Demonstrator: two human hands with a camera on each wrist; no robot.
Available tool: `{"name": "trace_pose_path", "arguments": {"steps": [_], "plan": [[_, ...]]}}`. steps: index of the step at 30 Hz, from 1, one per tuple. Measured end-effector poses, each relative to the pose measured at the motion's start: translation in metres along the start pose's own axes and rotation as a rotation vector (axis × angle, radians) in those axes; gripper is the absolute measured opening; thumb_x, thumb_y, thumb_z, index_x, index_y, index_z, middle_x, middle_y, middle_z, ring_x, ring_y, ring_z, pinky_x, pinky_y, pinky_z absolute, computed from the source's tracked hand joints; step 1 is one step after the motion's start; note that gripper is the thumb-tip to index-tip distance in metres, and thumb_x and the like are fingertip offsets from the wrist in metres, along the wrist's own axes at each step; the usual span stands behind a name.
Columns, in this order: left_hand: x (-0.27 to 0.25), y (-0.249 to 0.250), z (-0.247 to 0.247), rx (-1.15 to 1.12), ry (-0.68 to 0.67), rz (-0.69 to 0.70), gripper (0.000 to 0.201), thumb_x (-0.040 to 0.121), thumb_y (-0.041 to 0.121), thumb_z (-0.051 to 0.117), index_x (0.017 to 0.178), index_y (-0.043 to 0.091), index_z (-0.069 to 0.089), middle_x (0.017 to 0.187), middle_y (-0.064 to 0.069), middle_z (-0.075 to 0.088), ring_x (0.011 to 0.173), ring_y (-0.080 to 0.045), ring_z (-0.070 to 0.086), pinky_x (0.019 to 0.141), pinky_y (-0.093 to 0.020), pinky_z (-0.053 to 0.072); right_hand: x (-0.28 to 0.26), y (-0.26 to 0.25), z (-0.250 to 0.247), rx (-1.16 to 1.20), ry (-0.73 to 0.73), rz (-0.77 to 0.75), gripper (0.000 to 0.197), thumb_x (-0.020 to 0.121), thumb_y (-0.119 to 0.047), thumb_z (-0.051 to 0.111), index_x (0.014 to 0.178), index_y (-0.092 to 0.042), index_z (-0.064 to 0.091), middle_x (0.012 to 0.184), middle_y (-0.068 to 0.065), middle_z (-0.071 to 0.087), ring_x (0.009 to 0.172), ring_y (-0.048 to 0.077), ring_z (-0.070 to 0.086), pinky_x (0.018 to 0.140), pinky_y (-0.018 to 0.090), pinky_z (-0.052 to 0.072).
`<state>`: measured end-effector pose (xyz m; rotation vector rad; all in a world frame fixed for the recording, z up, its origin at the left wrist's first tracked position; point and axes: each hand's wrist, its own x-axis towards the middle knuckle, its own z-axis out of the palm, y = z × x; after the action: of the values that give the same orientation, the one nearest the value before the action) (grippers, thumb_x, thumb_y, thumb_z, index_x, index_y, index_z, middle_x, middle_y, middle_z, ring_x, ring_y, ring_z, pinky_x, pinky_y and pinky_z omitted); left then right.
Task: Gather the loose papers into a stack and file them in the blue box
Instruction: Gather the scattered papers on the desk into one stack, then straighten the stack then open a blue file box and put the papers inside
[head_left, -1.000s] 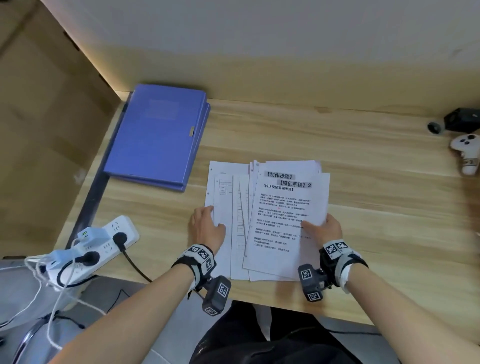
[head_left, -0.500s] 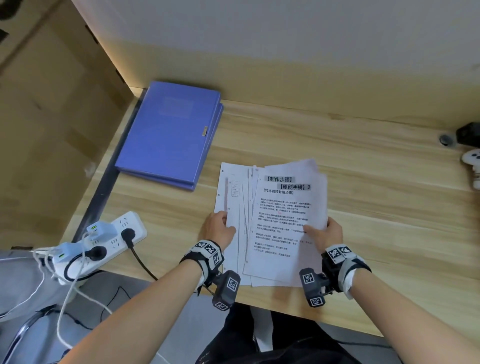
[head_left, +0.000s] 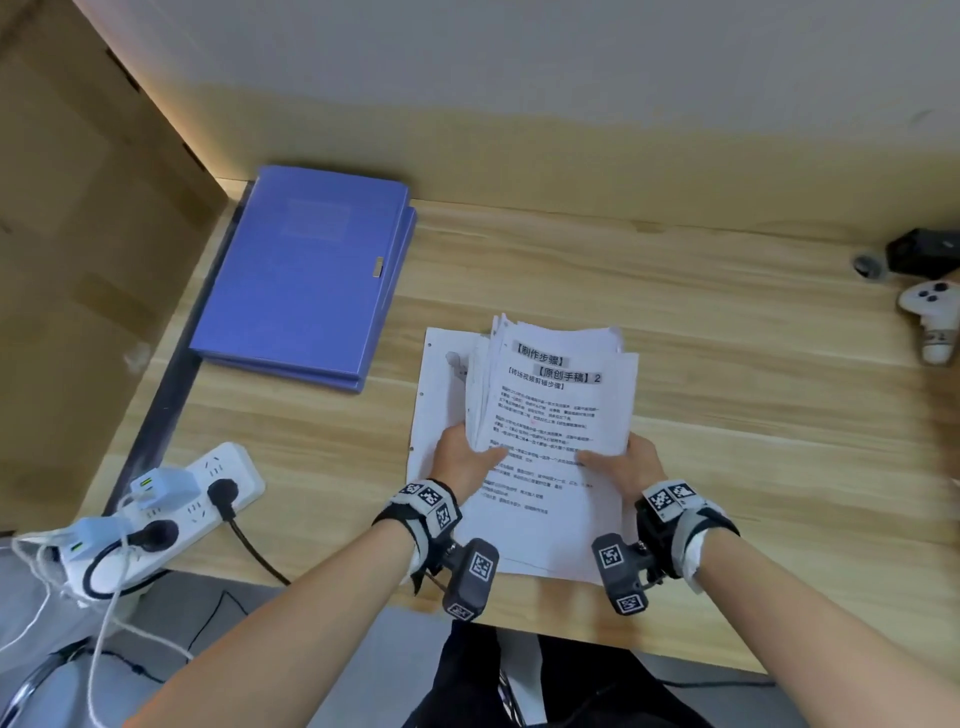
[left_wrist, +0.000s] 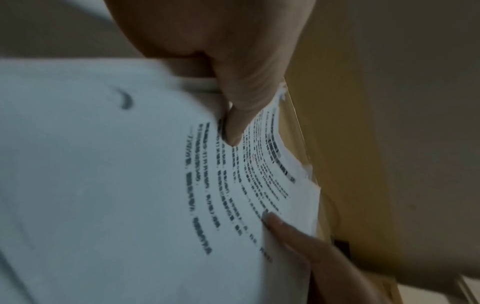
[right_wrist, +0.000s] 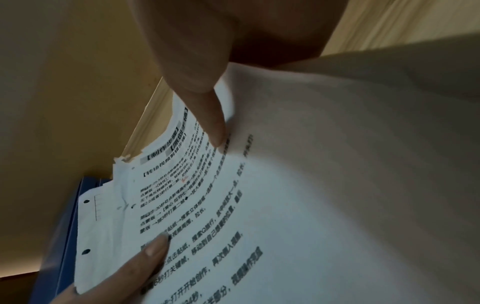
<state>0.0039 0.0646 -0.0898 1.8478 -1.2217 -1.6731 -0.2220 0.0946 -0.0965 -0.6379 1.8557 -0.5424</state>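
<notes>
A bundle of white printed papers (head_left: 550, 415) is lifted off the desk at the near middle, its top sheet carrying black printed text. My left hand (head_left: 467, 457) grips the bundle's left edge, thumb on top (left_wrist: 233, 131). My right hand (head_left: 623, 462) grips its right edge, thumb on the top sheet (right_wrist: 213, 127). One punched sheet (head_left: 436, 395) lies under the bundle's left side; whether it rests on the desk is unclear. The blue box (head_left: 306, 275) lies flat and closed at the back left, also seen as a blue edge (right_wrist: 64, 236) in the right wrist view.
A white power strip (head_left: 171, 499) with plugs and cables sits at the desk's front left edge. A white game controller (head_left: 935, 317) and a small black device (head_left: 919, 252) lie at the far right. A wooden side panel (head_left: 93, 260) bounds the left.
Both hands have closed in from the sides, pushing the spread sheets into one bundle and lifting it. The left hand moved right from the outer sheet onto the bundle's edge.
</notes>
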Motion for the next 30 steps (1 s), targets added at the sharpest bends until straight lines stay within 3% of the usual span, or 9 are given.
{"name": "trace_pose_path", "arguments": {"steps": [4, 8, 11, 14, 17, 20, 22, 26, 30], "plan": [[0.006, 0.014, -0.021, -0.033, 0.006, -0.022, 0.036, 0.090, 0.007, 0.068, 0.125, 0.010, 0.061, 0.119, -0.006, 0.069, 0.107, -0.023, 0.063, 0.090, -0.031, 0.049, -0.002, -0.019, 0.002, 0.054, -0.070, -0.031, 0.035, 0.080, -0.005, 0.073, 0.114, -0.005, 0.066, 0.108, 0.009, 0.068, 0.091, 0.026, 0.066, 0.076, 0.034, 0.053], [0.020, 0.020, -0.049, 0.136, 0.106, -0.021, 0.039, 0.084, 0.011, 0.070, 0.120, 0.021, 0.059, 0.126, -0.004, 0.063, 0.115, -0.025, 0.060, 0.099, -0.041, 0.050, 0.007, -0.036, 0.012, -0.068, -0.101, -0.085, 0.031, 0.077, -0.015, 0.073, 0.107, -0.013, 0.067, 0.111, 0.007, 0.068, 0.098, 0.026, 0.066, 0.085, 0.041, 0.055], [0.030, 0.017, -0.064, 0.425, 0.259, -0.128, 0.068, 0.073, 0.025, 0.073, 0.136, 0.019, 0.048, 0.137, -0.004, 0.045, 0.130, -0.025, 0.043, 0.111, -0.044, 0.038, 0.032, -0.032, 0.023, -0.158, -0.083, -0.145, 0.053, 0.057, -0.035, 0.067, 0.107, -0.017, 0.066, 0.117, 0.010, 0.063, 0.092, 0.022, 0.067, 0.082, 0.041, 0.059], [0.038, 0.013, -0.068, 0.210, 0.199, -0.223, 0.088, 0.062, 0.027, 0.076, 0.141, 0.014, 0.039, 0.135, -0.003, 0.049, 0.125, -0.025, 0.051, 0.106, -0.047, 0.046, 0.031, -0.046, 0.033, -0.161, -0.059, -0.155, 0.043, 0.072, -0.014, 0.067, 0.114, -0.011, 0.061, 0.110, 0.005, 0.064, 0.094, 0.024, 0.064, 0.079, 0.036, 0.054], [0.042, 0.007, -0.063, 0.089, 0.165, -0.259, 0.059, 0.065, 0.019, 0.077, 0.118, 0.018, 0.051, 0.107, 0.006, 0.066, 0.098, -0.022, 0.067, 0.093, -0.046, 0.056, 0.032, -0.051, 0.038, -0.157, -0.044, -0.120, 0.041, 0.080, -0.009, 0.065, 0.120, -0.009, 0.057, 0.106, 0.004, 0.065, 0.095, 0.025, 0.062, 0.078, 0.033, 0.050], [0.036, 0.012, -0.052, -0.039, 0.145, -0.270, 0.032, 0.071, 0.012, 0.070, 0.100, 0.023, 0.063, 0.101, 0.000, 0.074, 0.093, -0.026, 0.071, 0.088, -0.047, 0.058, 0.035, -0.051, 0.039, -0.149, -0.068, -0.105, 0.036, 0.079, -0.006, 0.067, 0.114, -0.007, 0.060, 0.105, 0.007, 0.065, 0.093, 0.026, 0.062, 0.078, 0.036, 0.052], [0.029, 0.020, -0.042, -0.090, 0.131, -0.254, 0.031, 0.082, 0.001, 0.061, 0.106, 0.021, 0.064, 0.105, -0.004, 0.073, 0.095, -0.028, 0.070, 0.088, -0.044, 0.058, 0.035, -0.050, 0.036, -0.106, -0.121, -0.069, 0.034, 0.077, -0.003, 0.070, 0.110, -0.005, 0.063, 0.109, 0.011, 0.067, 0.095, 0.029, 0.063, 0.085, 0.042, 0.054], [0.017, 0.044, -0.030, -0.184, 0.086, -0.195, 0.036, 0.090, -0.008, 0.057, 0.120, 0.011, 0.061, 0.108, -0.007, 0.069, 0.101, -0.028, 0.067, 0.087, -0.039, 0.056, 0.028, -0.060, 0.017, 0.053, -0.085, -0.046, 0.030, 0.076, 0.005, 0.071, 0.105, -0.001, 0.066, 0.112, 0.019, 0.069, 0.089, 0.029, 0.064, 0.081, 0.040, 0.054], [0.011, 0.090, -0.036, -0.235, 0.034, -0.098, 0.036, 0.088, -0.006, 0.063, 0.120, 0.010, 0.061, 0.117, -0.011, 0.071, 0.104, -0.029, 0.068, 0.091, -0.048, 0.056, 0.013, -0.099, -0.017, 0.279, -0.019, -0.141, 0.033, 0.074, 0.007, 0.073, 0.105, -0.003, 0.069, 0.111, 0.016, 0.071, 0.095, 0.030, 0.068, 0.091, 0.048, 0.054]]}}
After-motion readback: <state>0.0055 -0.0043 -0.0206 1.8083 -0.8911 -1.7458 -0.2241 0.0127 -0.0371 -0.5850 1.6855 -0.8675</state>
